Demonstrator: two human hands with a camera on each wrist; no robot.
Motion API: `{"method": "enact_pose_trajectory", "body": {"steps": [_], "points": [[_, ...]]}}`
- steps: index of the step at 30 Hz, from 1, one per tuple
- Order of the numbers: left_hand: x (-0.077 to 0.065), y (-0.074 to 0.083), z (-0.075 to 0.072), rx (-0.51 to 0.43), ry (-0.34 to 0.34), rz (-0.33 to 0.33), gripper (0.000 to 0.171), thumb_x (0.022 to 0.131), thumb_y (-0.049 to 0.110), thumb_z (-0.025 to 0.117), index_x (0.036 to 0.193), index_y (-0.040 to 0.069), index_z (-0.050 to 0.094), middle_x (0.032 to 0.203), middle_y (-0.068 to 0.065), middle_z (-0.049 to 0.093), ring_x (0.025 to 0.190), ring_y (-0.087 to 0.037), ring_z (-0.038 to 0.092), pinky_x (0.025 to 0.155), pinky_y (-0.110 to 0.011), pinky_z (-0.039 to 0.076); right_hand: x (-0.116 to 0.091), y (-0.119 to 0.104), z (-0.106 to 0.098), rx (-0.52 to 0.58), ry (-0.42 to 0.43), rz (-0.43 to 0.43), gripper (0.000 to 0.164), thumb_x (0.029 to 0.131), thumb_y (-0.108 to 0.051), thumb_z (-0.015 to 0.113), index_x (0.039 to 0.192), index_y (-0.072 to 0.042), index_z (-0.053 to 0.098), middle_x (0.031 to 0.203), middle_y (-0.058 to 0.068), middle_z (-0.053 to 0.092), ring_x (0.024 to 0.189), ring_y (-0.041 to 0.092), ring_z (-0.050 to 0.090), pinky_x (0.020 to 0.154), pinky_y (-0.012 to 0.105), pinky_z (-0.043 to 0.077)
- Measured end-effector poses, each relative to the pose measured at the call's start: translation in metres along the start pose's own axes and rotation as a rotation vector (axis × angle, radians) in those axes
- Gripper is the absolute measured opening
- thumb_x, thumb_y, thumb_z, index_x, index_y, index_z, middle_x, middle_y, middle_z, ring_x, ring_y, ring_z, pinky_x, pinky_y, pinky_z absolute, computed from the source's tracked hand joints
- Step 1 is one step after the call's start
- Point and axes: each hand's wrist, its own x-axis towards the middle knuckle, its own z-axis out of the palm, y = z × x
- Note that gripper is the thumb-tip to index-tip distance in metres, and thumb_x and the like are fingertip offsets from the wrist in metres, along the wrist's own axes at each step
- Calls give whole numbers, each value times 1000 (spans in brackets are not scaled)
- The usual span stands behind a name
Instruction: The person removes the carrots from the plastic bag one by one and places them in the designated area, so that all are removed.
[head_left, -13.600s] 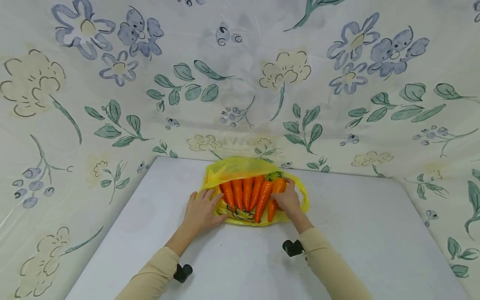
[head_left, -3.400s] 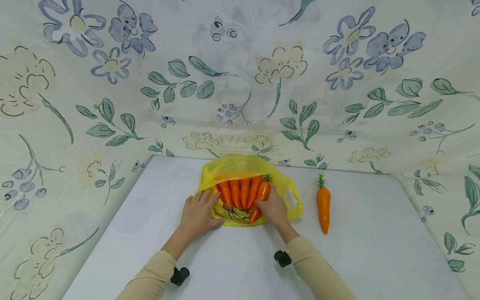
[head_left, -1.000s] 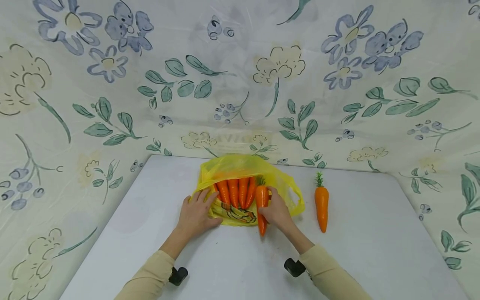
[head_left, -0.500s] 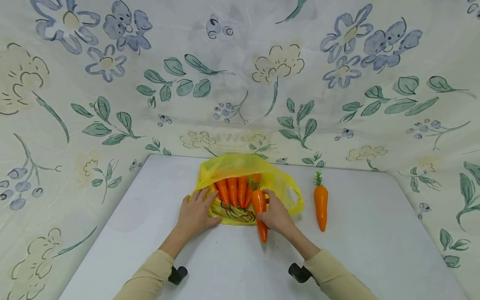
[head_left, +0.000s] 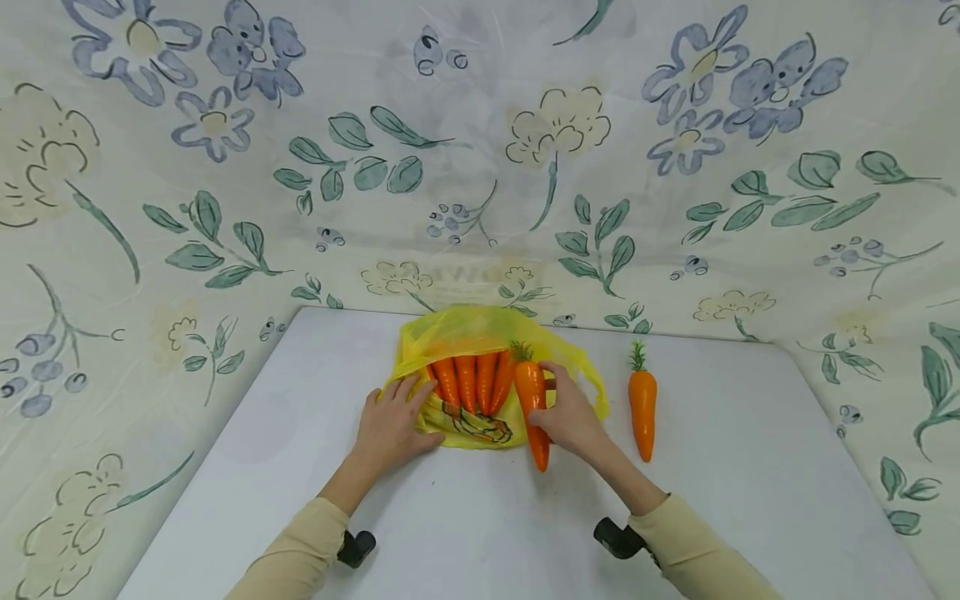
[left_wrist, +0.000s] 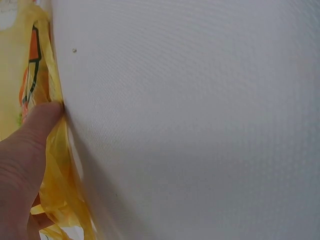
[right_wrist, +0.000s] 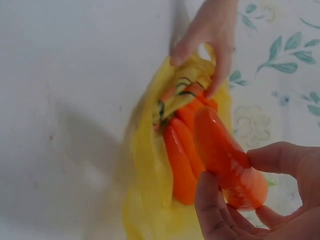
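Observation:
My right hand [head_left: 573,412] pinches an orange toy-like carrot [head_left: 531,392] with a green tuft, fingers on one side and thumb on the other. The right wrist view shows this carrot [right_wrist: 225,155] held above the bag. A yellow plastic bag [head_left: 450,333] lies on its side, mouth towards me, with several carrots [head_left: 467,383] inside. My left hand [head_left: 393,425] holds the bag's left end, fingers spread over it. In the left wrist view its thumb [left_wrist: 37,125] presses the bag's edge; most other fingers are hidden there.
Another carrot [head_left: 642,417] lies on the white table [head_left: 465,533] right of the bag, tuft pointing away. A floral sheet [head_left: 480,167] rises behind the table and along its sides. Dark wrist cameras [head_left: 618,537] hang below the sleeves.
The first carrot went from the bag to the table on the right. My right hand has since drawn a second one out and lifted it rightwards. The left hand stayed on the bag.

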Motion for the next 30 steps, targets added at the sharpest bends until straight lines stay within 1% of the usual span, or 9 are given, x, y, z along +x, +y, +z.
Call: {"method": "enact_pose_trajectory", "body": {"steps": [5, 7, 13, 17, 20, 24, 27, 30], "points": [[1, 1, -2, -2, -18, -9, 84, 75, 56, 76, 143, 13, 51, 144, -20, 48, 128, -41, 45, 100, -65, 37, 3, -1, -23, 34, 16, 21, 77, 85, -6, 63, 153, -13, 27, 145, 20, 45, 92, 30, 61, 65, 31, 58], [1, 2, -2, -6, -24, -11, 84, 76, 56, 76, 143, 13, 51, 144, -20, 48, 128, -41, 45, 100, -65, 37, 5, 2, -32, 29, 26, 32, 77, 86, -6, 62, 153, -14, 26, 146, 21, 44, 94, 32, 61, 67, 32, 58], [1, 3, -4, -13, -41, -16, 84, 77, 56, 75, 144, 12, 50, 145, -20, 47, 129, -41, 44, 101, -65, 36, 8, 13, -63, 16, 48, 31, 77, 88, -5, 59, 155, -10, 20, 148, 25, 38, 99, 37, 60, 71, 36, 59], [1, 3, -4, -9, -46, -22, 84, 77, 55, 75, 144, 12, 50, 145, -20, 46, 129, -42, 43, 101, -65, 36, 10, 22, -88, -27, 92, 37, 79, 89, -7, 57, 156, -10, 16, 150, 26, 36, 100, 37, 58, 73, 37, 57], [1, 2, -4, -16, -51, -27, 84, 77, 56, 75, 145, 12, 49, 146, -20, 46, 130, -42, 42, 102, -65, 35, 15, 32, -105, -70, 140, 66, 80, 90, -8, 56, 157, -8, 13, 151, 28, 34, 103, 39, 57, 76, 38, 58], [1, 2, -4, -23, -48, -29, 84, 77, 56, 75, 145, 13, 49, 145, -20, 46, 129, -42, 43, 102, -65, 35, 20, 51, -122, -77, 196, 108, 79, 91, -8, 54, 157, -6, 10, 151, 31, 31, 112, 44, 54, 83, 44, 58], [1, 2, -4, -25, -52, -30, 84, 77, 55, 75, 145, 13, 49, 146, -21, 46, 130, -42, 43, 102, -65, 35, 20, 66, -131, -86, 225, 126, 77, 92, -7, 52, 156, -3, 10, 150, 34, 31, 118, 48, 50, 86, 49, 56], [1, 3, -3, -20, -58, -30, 84, 77, 56, 75, 145, 12, 49, 145, -21, 46, 129, -42, 43, 102, -66, 35, 20, 81, -134, -127, 238, 137, 77, 91, -6, 52, 155, 1, 10, 147, 36, 32, 118, 50, 49, 86, 51, 55]]}}
